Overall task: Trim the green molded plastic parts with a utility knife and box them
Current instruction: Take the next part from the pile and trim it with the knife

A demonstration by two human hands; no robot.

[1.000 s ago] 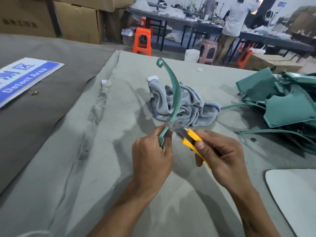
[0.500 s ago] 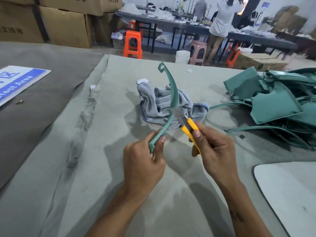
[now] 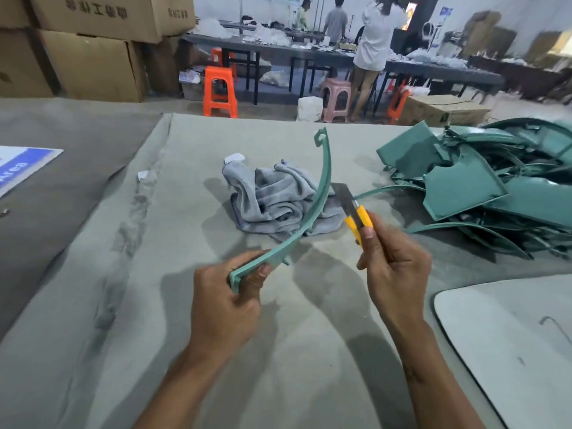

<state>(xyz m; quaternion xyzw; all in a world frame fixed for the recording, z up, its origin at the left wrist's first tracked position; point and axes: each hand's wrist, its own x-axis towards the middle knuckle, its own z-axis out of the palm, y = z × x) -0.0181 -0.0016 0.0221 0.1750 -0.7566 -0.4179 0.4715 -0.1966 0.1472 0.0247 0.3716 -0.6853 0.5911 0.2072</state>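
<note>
Green moulded plastic, a long curved strip with a hooked end (image 3: 322, 193), rises from your left hand (image 3: 226, 308), whose fingers and thumb are curled tightly round its flat lower end. The strip arcs up and away from those fingers, its hook at the top, well above the grey felt-covered table (image 3: 154, 305). Your right hand (image 3: 393, 274) grips the yellow-handled utility knife (image 3: 356, 216), fingers wrapped round the handle and thumb laid along it; the bare blade stands just right of the strip's outer edge, about midway up the arc, and I cannot tell whether it touches.

Beyond your left fingertips lies a crumpled grey cloth (image 3: 275, 199), behind the strip. To the right of your knife hand sits the heap of green moulded plastic parts (image 3: 483, 184), loose thin strips trailing from its near edge toward you. Below your right wrist is the rounded edge of a white board (image 3: 495, 320). Open felt spreads left of your left hand out to the darker grey covering (image 3: 62, 181).

Against half a second ago, your left hand has tipped the strip lower and to the right, the blade has come off its inner side to the outer edge, and your hands are farther apart.
</note>
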